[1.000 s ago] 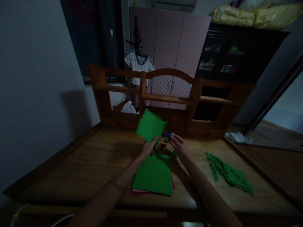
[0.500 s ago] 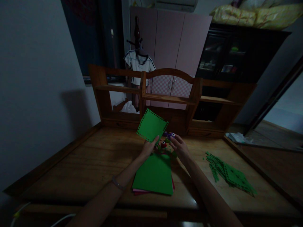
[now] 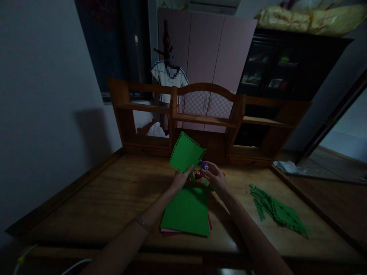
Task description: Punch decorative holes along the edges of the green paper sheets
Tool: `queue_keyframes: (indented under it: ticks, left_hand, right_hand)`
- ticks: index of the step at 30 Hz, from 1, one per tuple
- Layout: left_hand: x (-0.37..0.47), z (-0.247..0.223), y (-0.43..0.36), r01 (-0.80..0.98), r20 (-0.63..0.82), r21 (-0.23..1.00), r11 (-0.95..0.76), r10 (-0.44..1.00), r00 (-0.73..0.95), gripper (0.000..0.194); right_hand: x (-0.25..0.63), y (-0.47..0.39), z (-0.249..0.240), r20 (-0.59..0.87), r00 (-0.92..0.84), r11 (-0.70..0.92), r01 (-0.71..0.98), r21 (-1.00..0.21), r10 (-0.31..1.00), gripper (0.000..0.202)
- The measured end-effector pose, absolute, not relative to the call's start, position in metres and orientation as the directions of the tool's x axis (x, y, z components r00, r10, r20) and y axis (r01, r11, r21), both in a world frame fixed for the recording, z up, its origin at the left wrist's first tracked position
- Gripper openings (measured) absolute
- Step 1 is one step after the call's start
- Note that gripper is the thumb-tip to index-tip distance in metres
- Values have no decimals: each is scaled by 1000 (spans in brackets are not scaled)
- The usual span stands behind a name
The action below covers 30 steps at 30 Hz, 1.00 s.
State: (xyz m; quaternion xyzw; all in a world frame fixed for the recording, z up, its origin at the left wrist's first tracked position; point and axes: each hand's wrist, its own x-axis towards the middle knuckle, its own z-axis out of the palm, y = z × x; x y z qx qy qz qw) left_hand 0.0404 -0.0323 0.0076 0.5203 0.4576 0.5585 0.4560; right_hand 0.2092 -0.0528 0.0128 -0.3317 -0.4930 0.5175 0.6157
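Two bare hands, both yours, meet near the centre of the frame above a wooden table (image 3: 114,198) in a dim room. Your left hand (image 3: 181,180) is closed on the lower corner of a green sheet (image 3: 187,152), thumb on top. The sheet is held up off the table, tilted, just left of and above the middle of the frame; small dark holes run in rows along its edges. Your right hand (image 3: 217,178), just right of centre, has its fingers curled around a small purple object (image 3: 204,165) with a round white eye-like spot — it sits right beside the sheet's right-hand edge; whether the two touch, you cannot tell from this view.

Between your hands, lower down, is a small red object (image 3: 198,175) with a similar white eye, partly hidden, with green scraps around it. Below, at bottom centre, lies a stack of green paper (image 3: 186,212), pink and red edges showing beneath. At lower right, a heap of green perforated pieces (image 3: 282,214) spreads diagonally across the table.

Along the far side of the table stands a wooden shelf unit (image 3: 203,120). Behind it, a white shirt (image 3: 169,84) hangs at upper centre-left, before a pale pink wardrobe (image 3: 203,49); a dark cabinet (image 3: 292,65) fills the upper right.
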Motion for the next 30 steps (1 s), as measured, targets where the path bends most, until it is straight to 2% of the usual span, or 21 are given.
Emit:
queue_keyframes:
  ticks: [8,21,30]
  left_hand:
    - [39,10,-36,5,141,990,-141,990,-7,36]
    - [39,3,-31,15,160,987,-161,986,37,41]
    - [38,-4,-27,130,185,973,-188,982,39,44]
  right_hand:
    - [207,-58,18,266,-30,244,-303,-921,964,40]
    - [208,-53,13,254,33,255,-192,-948,967,39]
    - [209,-53,12,288,20,287,-161,-944,957,40]
